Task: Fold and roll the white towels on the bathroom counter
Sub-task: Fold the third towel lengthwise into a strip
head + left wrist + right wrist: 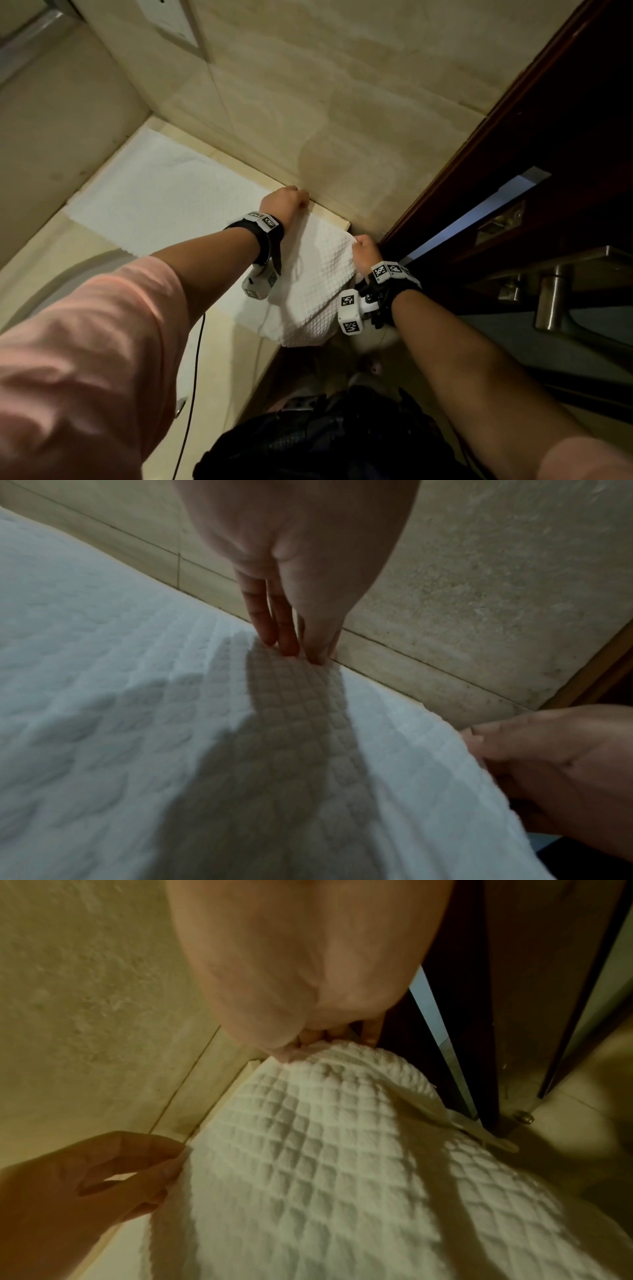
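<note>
Gripping the white towel (191, 202) at its far edge by the wall, the left hand (286, 202) pinches it; the right hand (364, 250) pinches the end corner overhanging the counter (222, 346). Even tension should keep edges square. The waffle weave looks thick and soft.

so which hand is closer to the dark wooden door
Right. The right hand grips the towel end beside the door; the left hand pinches its edge farther along the wall.
</note>
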Tool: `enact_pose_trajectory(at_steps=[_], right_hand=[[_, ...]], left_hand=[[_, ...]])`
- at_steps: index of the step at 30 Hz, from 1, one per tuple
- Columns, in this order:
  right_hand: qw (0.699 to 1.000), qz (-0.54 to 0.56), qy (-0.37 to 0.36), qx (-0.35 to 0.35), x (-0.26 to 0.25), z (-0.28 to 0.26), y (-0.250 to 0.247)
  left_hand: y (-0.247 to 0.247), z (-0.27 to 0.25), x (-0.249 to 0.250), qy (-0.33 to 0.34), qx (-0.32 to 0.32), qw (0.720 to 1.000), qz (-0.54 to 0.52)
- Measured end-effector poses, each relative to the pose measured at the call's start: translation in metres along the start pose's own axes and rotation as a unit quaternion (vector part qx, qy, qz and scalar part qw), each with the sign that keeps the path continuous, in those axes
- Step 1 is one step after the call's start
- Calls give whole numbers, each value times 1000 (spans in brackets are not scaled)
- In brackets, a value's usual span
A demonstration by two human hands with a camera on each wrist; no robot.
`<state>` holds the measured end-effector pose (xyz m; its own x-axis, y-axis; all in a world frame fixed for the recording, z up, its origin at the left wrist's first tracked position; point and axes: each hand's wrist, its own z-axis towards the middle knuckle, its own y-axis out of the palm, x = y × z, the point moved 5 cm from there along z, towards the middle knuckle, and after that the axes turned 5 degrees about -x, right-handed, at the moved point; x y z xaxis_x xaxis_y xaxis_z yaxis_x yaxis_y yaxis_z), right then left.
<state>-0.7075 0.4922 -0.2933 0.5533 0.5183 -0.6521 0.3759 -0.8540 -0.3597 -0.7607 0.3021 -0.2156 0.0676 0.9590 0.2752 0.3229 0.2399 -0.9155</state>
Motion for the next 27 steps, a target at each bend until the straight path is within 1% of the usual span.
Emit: enact_pose_trajectory(at_steps=[4, 7, 8, 9, 12, 15, 18, 21, 23, 25, 27], right_hand=[[999, -37, 19, -14, 5, -15, -2], [996, -82, 31, -9, 11, -23, -6], [996, -87, 31, 0, 13, -24, -7], [996, -90, 26, 12, 15, -24, -9], [995, -86, 25, 33, 17, -21, -11], [993, -113, 15, 21, 14, -18, -13], [988, -153, -6, -19, 11, -16, -11], [979, -192, -3, -61, 7, -15, -4], [976, -208, -2, -66, 4, -14, 1], [980, -189, 11, -66, 3, -15, 5], [984, -168, 19, -63, 6, -13, 9]], left_hand=[[0, -1, 8, 33, -15, 999, 34], [-2, -9, 18, 96, 17, 995, 27], [-2, -13, 22, 122, 17, 992, 25], [0, -15, 24, 143, 6, 989, 32], [7, -23, 31, 171, -35, 983, 63], [13, -31, 32, 170, -54, 984, 20], [18, -39, 28, 189, -54, 981, -4], [20, -42, 26, 198, -62, 978, -8], [22, -45, 25, 180, -87, 980, 17], [23, -48, 24, 166, -91, 982, 21], [27, -51, 22, 158, -97, 983, 1]])
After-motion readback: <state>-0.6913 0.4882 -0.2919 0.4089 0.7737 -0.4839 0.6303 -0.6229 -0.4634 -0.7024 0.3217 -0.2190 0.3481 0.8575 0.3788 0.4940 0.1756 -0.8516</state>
